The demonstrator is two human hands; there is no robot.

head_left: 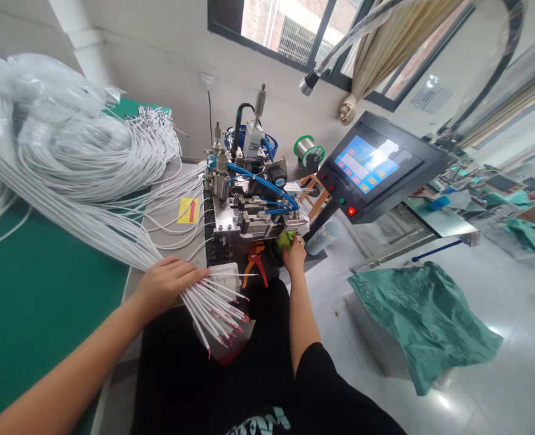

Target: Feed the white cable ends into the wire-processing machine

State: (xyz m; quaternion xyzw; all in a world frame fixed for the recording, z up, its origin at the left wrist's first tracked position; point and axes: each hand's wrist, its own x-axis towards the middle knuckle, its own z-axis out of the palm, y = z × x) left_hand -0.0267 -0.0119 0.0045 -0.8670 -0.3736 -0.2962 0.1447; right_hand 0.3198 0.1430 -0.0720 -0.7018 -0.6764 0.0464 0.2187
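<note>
My left hand [167,281] lies on a fanned bundle of white cables [215,308] with stripped reddish ends, at the front edge of the grey machine base; its fingers press down on them. My right hand [294,254] reaches to the front of the small metal machine [249,205] and pinches something next to a yellow-green part [284,240]. What it pinches is too small to name. The cables run back left to a large heap [77,157].
Red-handled pliers [254,261] lie under the machine. A touchscreen control panel [371,166] stands right of it. A solder spool [308,148] sits behind. A green mat [35,284] covers the table at left. A green bag [421,320] lies on the floor at right.
</note>
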